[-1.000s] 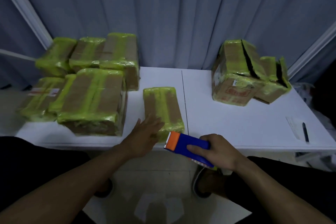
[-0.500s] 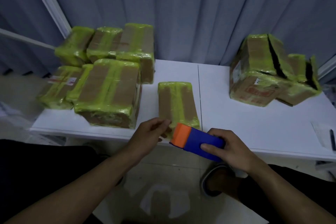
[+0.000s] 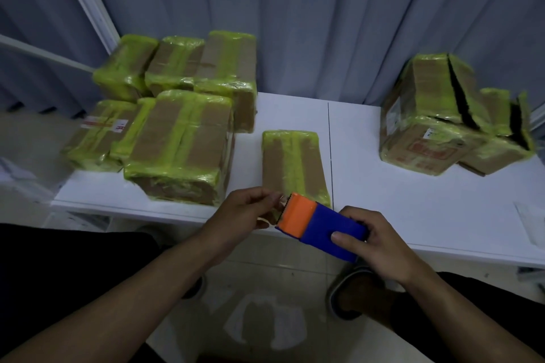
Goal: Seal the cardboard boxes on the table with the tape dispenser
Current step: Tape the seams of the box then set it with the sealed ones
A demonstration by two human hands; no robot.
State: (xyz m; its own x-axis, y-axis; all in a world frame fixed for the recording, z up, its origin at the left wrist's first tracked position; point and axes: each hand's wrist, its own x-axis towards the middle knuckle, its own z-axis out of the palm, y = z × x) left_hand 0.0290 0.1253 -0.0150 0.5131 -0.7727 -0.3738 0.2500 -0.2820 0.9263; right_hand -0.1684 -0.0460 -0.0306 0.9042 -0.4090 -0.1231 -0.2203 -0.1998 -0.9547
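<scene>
Orange and blue plastic marks the tape dispenser (image 3: 323,224): the orange toothed head is to your left, the blue body to your right. You hold it in the air at the near edge of the white table (image 3: 398,194), tilted so the head sits higher than the body. Your right hand (image 3: 380,247) is clamped on the blue body, thumb on the near face, fingers curled over the far side. Your left hand (image 3: 244,212) has thumb and fingertips (image 3: 274,196) drawn together right at the toothed edge; whether a tape end lies between them cannot be told.

The small box (image 3: 290,162) lies flat on the table just beyond the dispenser head, beside the table's centre seam, its top crossed by yellow-green tape strips. From the head camera the dispenser head overlaps the box's near end; contact cannot be confirmed.

The left group of boxes (image 3: 180,144), banded in the same tape, crowds the table's left end. The two right boxes (image 3: 427,132) stand touching each other, each with a dark open slit in its top. A grey curtain (image 3: 295,23) hangs behind the table.
</scene>
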